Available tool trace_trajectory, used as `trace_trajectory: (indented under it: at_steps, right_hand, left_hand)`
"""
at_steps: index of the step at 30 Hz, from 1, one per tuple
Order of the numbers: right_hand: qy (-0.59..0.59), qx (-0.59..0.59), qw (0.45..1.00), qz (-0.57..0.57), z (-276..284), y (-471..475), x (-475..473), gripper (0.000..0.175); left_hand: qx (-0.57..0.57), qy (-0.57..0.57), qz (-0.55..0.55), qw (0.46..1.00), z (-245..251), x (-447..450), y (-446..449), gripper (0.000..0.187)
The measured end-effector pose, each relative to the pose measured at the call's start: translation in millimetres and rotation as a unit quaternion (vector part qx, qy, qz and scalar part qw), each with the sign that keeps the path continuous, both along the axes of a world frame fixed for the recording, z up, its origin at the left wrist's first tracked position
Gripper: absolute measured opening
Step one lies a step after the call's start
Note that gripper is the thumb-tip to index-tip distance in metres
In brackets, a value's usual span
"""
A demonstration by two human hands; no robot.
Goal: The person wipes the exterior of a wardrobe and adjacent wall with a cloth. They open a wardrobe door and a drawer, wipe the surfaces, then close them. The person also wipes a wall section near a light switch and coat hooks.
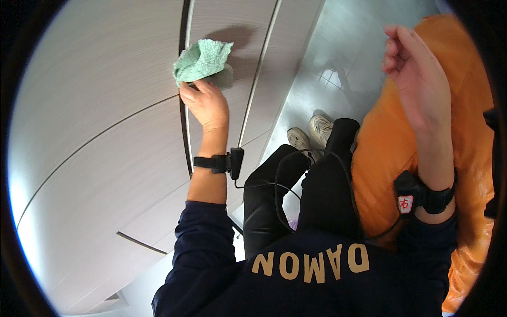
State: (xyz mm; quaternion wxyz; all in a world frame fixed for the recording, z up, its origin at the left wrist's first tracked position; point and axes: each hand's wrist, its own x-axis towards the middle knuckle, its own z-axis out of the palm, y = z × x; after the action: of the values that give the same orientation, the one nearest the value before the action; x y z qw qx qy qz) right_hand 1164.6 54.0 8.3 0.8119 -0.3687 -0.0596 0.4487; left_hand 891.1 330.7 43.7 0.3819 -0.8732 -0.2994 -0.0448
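Observation:
My left hand grips a crumpled pale green cloth against the front of a light wood-grain cabinet. The cloth lies over a dark vertical groove between two panels, and its shadow falls on the panel to the right. Part of the fingers is hidden under the cloth. My right hand is raised on the other side, over an orange leather-like sofa. Its fingers are loosely curled, and I see nothing in it.
Black straps with small devices sit on both forearms, the left device trailing a thin cable across my lap. My shoes rest on a glossy tiled floor between cabinet and sofa. A dark slot handle marks a lower panel.

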Motion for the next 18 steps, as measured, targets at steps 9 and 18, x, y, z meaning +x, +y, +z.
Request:
trace_trajectory:
  at_steps: [9, 18]
  right_hand:
    - [-0.041, -0.008, 0.999, -0.004, -1.9, -1.9, -10.0, 0.029]
    - [-0.002, -0.022, 1.0, -0.016, -0.6, -14.0, -4.4, 0.027]
  left_hand:
    - [0.057, 0.102, -0.047, 0.992, 36.8, 21.4, 13.8, 0.013]
    - [0.094, 0.153, -0.069, 0.981, 34.6, -1.6, 4.1, 0.024]
